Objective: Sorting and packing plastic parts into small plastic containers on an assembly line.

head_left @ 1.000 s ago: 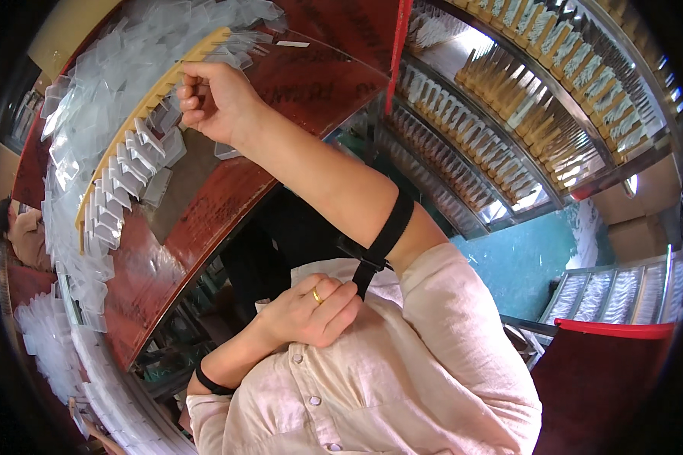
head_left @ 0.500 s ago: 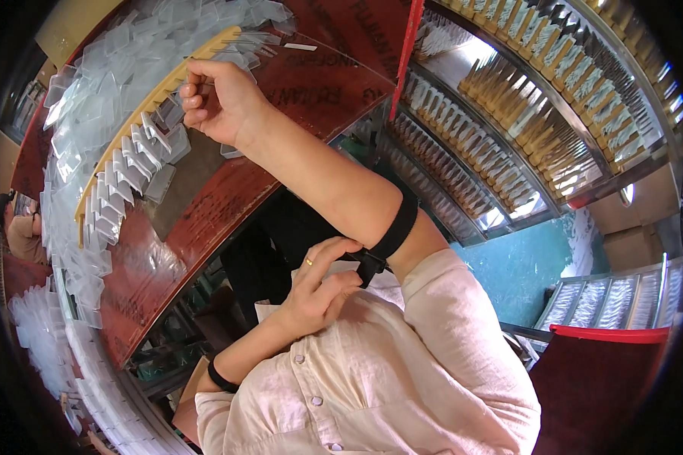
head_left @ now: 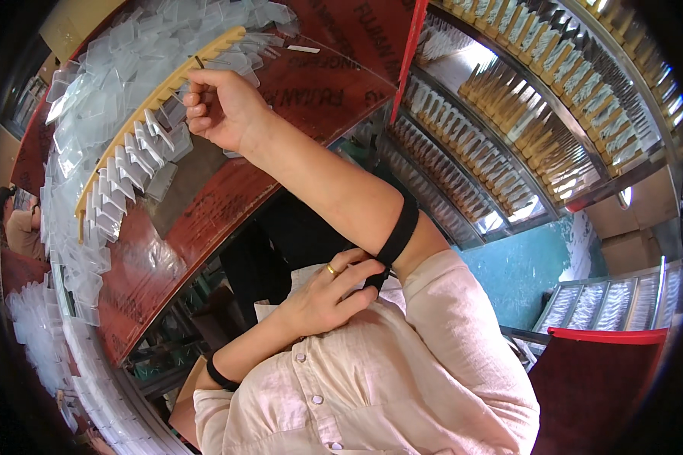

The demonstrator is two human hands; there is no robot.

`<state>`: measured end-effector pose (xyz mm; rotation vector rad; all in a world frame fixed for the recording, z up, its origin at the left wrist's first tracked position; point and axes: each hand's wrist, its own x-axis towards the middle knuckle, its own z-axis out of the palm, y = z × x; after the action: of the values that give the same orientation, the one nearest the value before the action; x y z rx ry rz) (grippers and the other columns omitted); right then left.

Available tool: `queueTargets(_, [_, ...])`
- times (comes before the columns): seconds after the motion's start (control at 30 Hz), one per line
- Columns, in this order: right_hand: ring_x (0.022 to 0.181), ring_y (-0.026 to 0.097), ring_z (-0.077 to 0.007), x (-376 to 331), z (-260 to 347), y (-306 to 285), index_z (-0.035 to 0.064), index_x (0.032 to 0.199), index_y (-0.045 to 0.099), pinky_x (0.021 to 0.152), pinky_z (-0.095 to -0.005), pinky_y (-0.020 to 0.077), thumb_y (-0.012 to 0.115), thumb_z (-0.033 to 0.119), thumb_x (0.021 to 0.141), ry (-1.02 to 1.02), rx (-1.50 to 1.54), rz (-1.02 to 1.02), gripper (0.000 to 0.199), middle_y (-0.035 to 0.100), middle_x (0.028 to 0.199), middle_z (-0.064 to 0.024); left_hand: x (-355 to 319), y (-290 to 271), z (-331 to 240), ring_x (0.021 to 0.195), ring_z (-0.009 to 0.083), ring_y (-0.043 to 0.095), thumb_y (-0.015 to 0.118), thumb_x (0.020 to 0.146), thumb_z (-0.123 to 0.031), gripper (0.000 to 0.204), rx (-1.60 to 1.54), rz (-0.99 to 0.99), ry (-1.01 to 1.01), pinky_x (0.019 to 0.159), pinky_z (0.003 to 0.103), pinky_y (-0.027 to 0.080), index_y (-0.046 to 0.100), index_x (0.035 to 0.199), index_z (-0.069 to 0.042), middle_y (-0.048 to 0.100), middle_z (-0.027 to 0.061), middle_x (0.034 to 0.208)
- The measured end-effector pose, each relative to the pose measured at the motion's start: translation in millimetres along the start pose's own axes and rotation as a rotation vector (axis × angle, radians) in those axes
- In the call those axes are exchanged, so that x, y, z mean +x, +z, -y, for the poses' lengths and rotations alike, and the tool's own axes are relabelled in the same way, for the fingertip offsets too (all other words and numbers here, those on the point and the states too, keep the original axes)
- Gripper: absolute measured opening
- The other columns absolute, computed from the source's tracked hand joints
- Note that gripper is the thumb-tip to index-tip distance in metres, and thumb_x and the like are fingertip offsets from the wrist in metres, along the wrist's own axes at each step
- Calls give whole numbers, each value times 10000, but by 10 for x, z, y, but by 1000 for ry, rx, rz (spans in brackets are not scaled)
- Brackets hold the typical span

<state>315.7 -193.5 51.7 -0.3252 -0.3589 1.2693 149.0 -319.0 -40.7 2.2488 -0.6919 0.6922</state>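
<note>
My right hand (head_left: 224,110) reaches up and left with its fingers curled, at the edge of a long yellow notched rack (head_left: 121,140). What its fingers hold, if anything, is hidden. A thin dark piece (head_left: 198,61) pokes out of the rack beside the forefinger. White folded plastic pieces (head_left: 114,189) hang in a row from the rack's lower half; thin prongs stick out near its far end. My left hand (head_left: 330,296), wearing a ring, crosses my chest. Its bent fingers grip a black strap (head_left: 399,236) around my right arm above the elbow.
Loose clear plastic pieces (head_left: 121,53) pile behind the rack on a dark red tabletop (head_left: 148,273). On the right stand metal trays (head_left: 607,171) of yellow racks with pale pieces. A red-edged surface (head_left: 607,334) lies lower right. Another person (head_left: 24,227) is at far left.
My left hand has moved right, and its fingers have closed on the strap. My right hand has shifted slightly down and right, still curled; the dark piece now shows beside it.
</note>
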Motion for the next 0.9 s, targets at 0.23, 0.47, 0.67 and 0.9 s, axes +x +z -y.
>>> queueTargets(0.23, [570, 462, -108, 16, 15, -72, 96, 721, 522, 482, -239, 330, 641, 188, 900, 17, 18, -7, 234, 539, 680, -41, 74, -75, -50, 1111, 385, 542, 687, 677, 25, 281, -33, 91, -39, 882, 433, 521, 578, 935, -6, 570, 155, 1163])
queueTargets(0.47, [570, 465, -111, 15, -32, -99, 98, 718, 524, 484, -243, 333, 643, 185, 891, 22, -4, -33, 228, 547, 680, -45, 116, -93, -78, 1116, 386, 545, 669, 669, 62, 276, -75, 53, -72, 857, 425, 528, 569, 918, -4, 601, 151, 1166])
queueTargets(0.67, [564, 461, -112, 32, 24, -131, 97, 718, 524, 488, -247, 335, 638, 177, 889, 6, -7, -38, 221, 546, 675, -43, 81, -105, -86, 1115, 396, 550, 669, 658, 68, 273, -31, 44, -33, 827, 412, 536, 551, 894, -3, 596, 152, 1219])
queueTargets(0.9, [563, 467, -112, 22, 2, -161, 97, 718, 523, 490, -244, 336, 641, 176, 890, 1, -28, -35, 223, 542, 674, -40, 120, -159, -72, 1184, 388, 513, 666, 646, 64, 313, -59, 233, -98, 923, 436, 492, 547, 928, -5, 591, 127, 1188])
